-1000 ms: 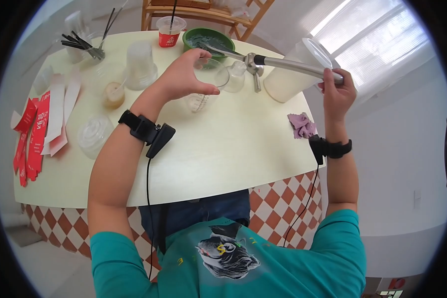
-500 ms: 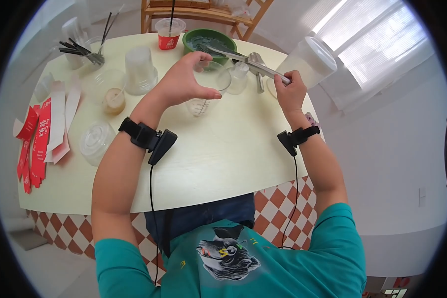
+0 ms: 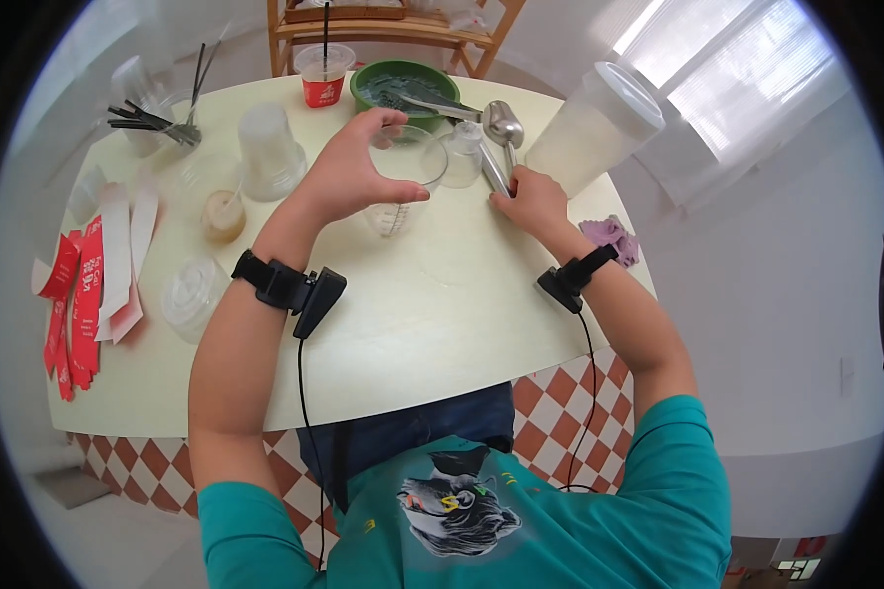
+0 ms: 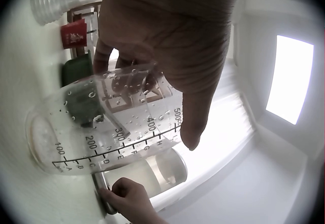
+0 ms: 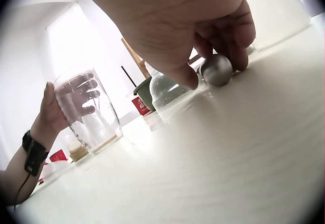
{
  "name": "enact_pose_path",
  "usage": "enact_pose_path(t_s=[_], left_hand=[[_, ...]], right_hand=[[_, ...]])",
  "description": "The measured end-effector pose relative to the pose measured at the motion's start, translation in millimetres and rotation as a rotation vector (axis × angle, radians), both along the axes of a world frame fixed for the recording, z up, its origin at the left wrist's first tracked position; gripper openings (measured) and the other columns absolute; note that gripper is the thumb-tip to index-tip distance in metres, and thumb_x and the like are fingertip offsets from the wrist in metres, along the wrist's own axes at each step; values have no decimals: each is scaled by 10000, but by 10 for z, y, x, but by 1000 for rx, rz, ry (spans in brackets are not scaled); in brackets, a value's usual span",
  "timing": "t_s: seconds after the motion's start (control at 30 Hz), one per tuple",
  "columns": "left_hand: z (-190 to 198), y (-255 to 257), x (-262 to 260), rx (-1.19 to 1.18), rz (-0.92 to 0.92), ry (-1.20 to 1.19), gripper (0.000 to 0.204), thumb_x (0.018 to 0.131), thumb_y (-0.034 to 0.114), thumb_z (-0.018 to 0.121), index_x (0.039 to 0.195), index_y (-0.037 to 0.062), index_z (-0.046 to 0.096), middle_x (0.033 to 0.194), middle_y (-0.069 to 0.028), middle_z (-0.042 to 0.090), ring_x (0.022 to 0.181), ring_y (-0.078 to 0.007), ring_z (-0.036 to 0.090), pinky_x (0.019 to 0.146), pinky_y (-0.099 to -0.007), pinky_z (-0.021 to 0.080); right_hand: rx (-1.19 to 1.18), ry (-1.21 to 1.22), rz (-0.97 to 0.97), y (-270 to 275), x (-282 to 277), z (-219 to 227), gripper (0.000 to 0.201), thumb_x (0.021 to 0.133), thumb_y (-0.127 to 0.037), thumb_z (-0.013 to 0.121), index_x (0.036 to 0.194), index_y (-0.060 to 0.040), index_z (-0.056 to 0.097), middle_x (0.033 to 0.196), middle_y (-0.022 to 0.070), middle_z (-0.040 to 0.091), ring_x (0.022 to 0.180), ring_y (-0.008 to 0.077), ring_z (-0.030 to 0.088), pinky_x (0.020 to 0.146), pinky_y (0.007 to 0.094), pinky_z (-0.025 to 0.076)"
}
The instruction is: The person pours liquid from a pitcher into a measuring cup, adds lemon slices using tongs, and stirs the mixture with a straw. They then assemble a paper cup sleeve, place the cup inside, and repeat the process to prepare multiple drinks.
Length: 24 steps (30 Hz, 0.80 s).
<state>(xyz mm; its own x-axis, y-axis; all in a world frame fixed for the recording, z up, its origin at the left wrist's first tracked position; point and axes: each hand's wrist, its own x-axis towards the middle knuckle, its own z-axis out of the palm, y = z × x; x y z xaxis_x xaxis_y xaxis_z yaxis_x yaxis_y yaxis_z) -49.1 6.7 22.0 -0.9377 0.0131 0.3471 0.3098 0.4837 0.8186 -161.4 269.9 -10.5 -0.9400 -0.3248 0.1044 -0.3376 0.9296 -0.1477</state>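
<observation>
My left hand point(image 3: 349, 169) grips a clear measuring cup point(image 4: 109, 125) near its rim, thumb on one side and fingers on the other. Printed marks run up its wall, and droplets cling to it. The cup's base is down at the tabletop. At the right, my right hand point(image 3: 535, 204) pinches the end of a smooth steel rod point(image 3: 494, 172) low over the table. Its rounded end point(image 5: 217, 70) shows between thumb and fingers in the right wrist view. Just beyond that hand lies a metal scoop point(image 3: 503, 125). Between the cup and the rod stands a clear domed container point(image 3: 462, 157).
A green bowl point(image 3: 368, 74) of liquid holds a utensil point(image 3: 437, 103). A tall lidded pitcher point(image 3: 584, 133) stands right, near a purple cloth point(image 3: 614, 239). A red-sleeved cup point(image 3: 322, 91), stacked cups point(image 3: 268, 152), an amber-filled cup point(image 3: 223, 218) and red sleeves point(image 3: 86, 294) lie back and left.
My right hand has come down and leftward with the steel rod, from raised at the far right to low beside the pitcher. My left hand stays on the measuring cup.
</observation>
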Motion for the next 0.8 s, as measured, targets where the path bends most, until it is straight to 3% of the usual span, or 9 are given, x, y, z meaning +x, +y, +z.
enact_pose_path(t_s=[0.43, 0.53, 0.6, 0.63, 0.7, 0.73, 0.8], left_hand=[[1, 55, 13, 11, 4, -8, 911, 565, 326, 879, 1312, 29, 453, 1249, -168, 561, 1175, -287, 528, 989, -377, 426], [23, 70, 40, 13, 20, -21, 950, 552, 311, 886, 1338, 47, 423, 1270, -177, 553, 1200, -289, 518, 987, -378, 427], [4, 86, 43, 84, 11, -3, 973, 515, 242, 889, 1354, 89, 421, 1238, -127, 553, 1160, -234, 524, 925, -373, 449], [-11, 84, 34, 86, 8, 1, 973, 515, 242, 889, 1354, 89, 421, 1238, -127, 553, 1160, -234, 524, 925, -373, 449], [-44, 97, 18, 64, -12, 24, 1028, 494, 211, 899, 1380, 96, 391, 1256, -144, 547, 1192, -239, 513, 945, -366, 440], [-50, 108, 20, 65, -15, 25, 1028, 494, 211, 899, 1380, 96, 391, 1256, -144, 547, 1192, -239, 513, 945, -366, 440], [-55, 112, 28, 77, -26, -46, 1081, 495, 181, 901, 1415, 100, 339, 1273, -158, 540, 1218, -249, 502, 968, -368, 428]], right_hand=[[-32, -56, -30, 176, -27, 54, 467, 738, -418, 735, 941, -7, 650, 787, 134, 672, 721, 256, 654, 672, 351, 511], [-210, 70, -20, 340, -75, 151, 434, 771, -376, 725, 964, 4, 642, 776, 122, 666, 692, 245, 645, 658, 354, 511], [-557, 273, -84, 468, -66, 330, 466, 794, -355, 696, 1065, 14, 607, 923, 132, 653, 810, 267, 636, 750, 364, 505], [-555, 277, -86, 544, -97, 369, 466, 794, -355, 696, 1065, 14, 607, 923, 132, 653, 810, 267, 636, 750, 364, 505], [-680, 624, -79, 716, -175, 451, 471, 831, -323, 674, 1130, 26, 568, 1012, 136, 625, 895, 255, 610, 820, 355, 481], [-677, 626, -81, 804, -253, 457, 471, 831, -323, 674, 1130, 26, 568, 1012, 136, 625, 895, 255, 610, 820, 355, 481], [-902, 653, -141, 904, -450, 442, 512, 847, -340, 663, 1163, 46, 546, 1096, 157, 600, 985, 245, 576, 881, 347, 447]])
